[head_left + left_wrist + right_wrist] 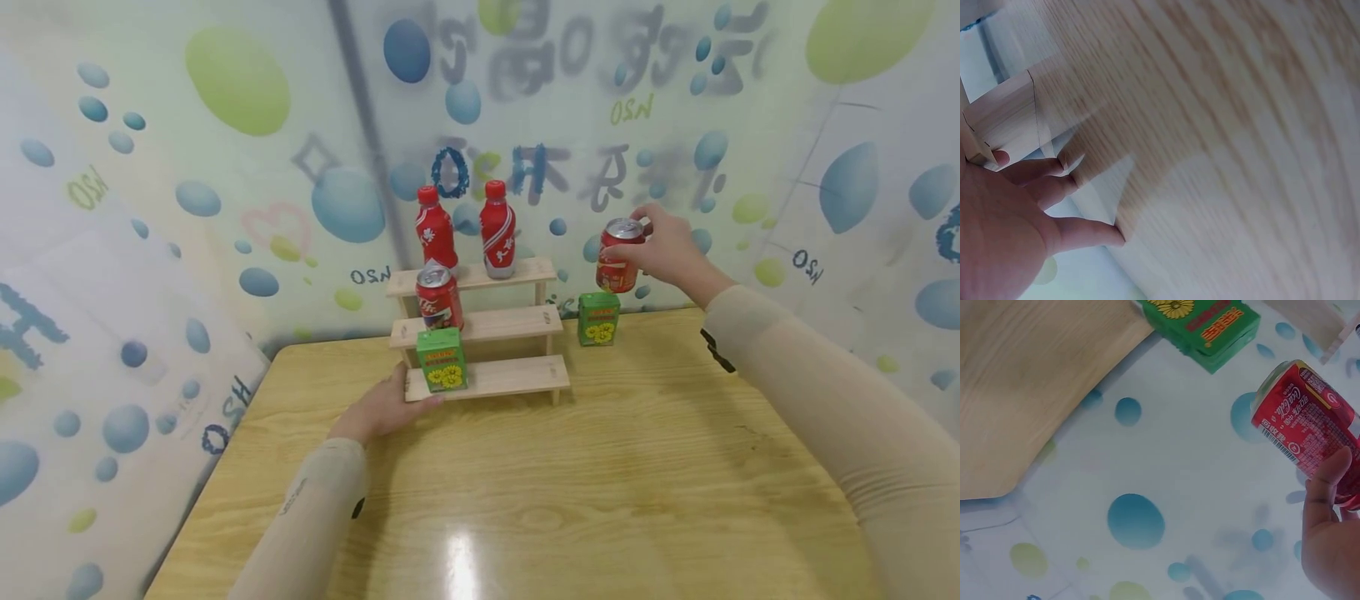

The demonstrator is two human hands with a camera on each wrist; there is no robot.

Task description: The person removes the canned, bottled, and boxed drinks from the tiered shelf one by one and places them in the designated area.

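Note:
My right hand (pixel 660 242) grips a red Coca-Cola can (pixel 1310 419) near its top, thumb on one side, fingers behind. The can hangs in the air at the table's back edge, above a green drink carton (pixel 598 320) standing right of a three-tier wooden shelf (pixel 517 377). My left hand (pixel 381 407) holds the left end of the shelf's lowest tier, thumb along its front edge; in the left wrist view other fingers (pixel 1088 232) reach straight onto the table. A second green carton (pixel 442 360) stands on the lowest tier, close beside that hand.
Another red can (pixel 439 298) stands at the left of the middle tier. Two red bottles (pixel 437 233) with red caps stand on the top tier. The wooden table (pixel 525 500) meets a patterned curtain (pixel 480 100) behind the shelf.

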